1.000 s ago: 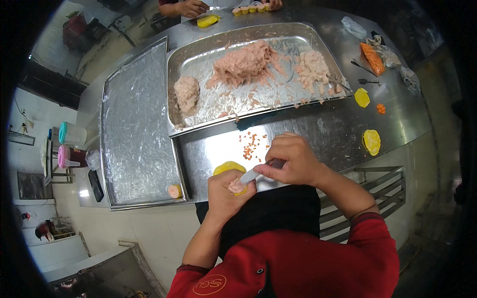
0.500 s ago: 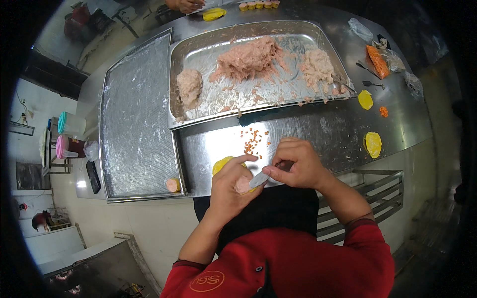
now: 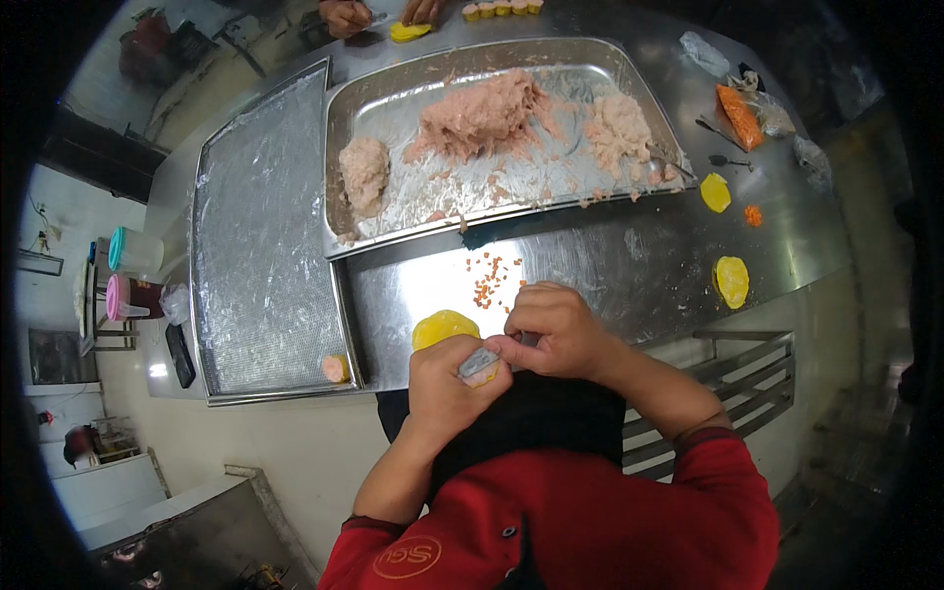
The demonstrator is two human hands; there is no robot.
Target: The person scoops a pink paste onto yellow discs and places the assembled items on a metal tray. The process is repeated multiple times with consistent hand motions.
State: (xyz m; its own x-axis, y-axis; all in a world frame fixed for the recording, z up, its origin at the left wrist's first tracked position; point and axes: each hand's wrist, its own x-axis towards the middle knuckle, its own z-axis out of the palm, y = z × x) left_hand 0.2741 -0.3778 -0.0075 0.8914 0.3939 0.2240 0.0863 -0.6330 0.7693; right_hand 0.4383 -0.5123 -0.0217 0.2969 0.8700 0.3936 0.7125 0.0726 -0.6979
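Observation:
My left hand [image 3: 439, 382] is closed around a yellow-wrapped dumpling [image 3: 485, 378] with pink meat filling at its top. My right hand [image 3: 556, 329] grips a spatula, its handle mostly hidden in the fingers. The flat grey spatula blade [image 3: 478, 364] lies over the filling. Just beyond my left hand is a stack of round yellow wrappers [image 3: 445, 326]. Orange diced carrot [image 3: 489, 279] is scattered on the steel table past both hands. One shaped dumpling [image 3: 335, 369] stands in the near right corner of the mesh tray [image 3: 261, 265] at left.
A deep steel pan [image 3: 413, 243] with mounds of minced meat [image 3: 482, 113] spans the far middle. At right lie yellow wrappers [image 3: 731, 282], a carrot heap [image 3: 753, 215] and an orange bag [image 3: 739, 117]. Another person's hands [image 3: 346, 18] work at the far edge, near several dumplings [image 3: 503, 9].
My left fingers have curled tighter around the dumpling, and the blade now lies across its top. My right hand has moved slightly left. A second hand of the other person has come into view.

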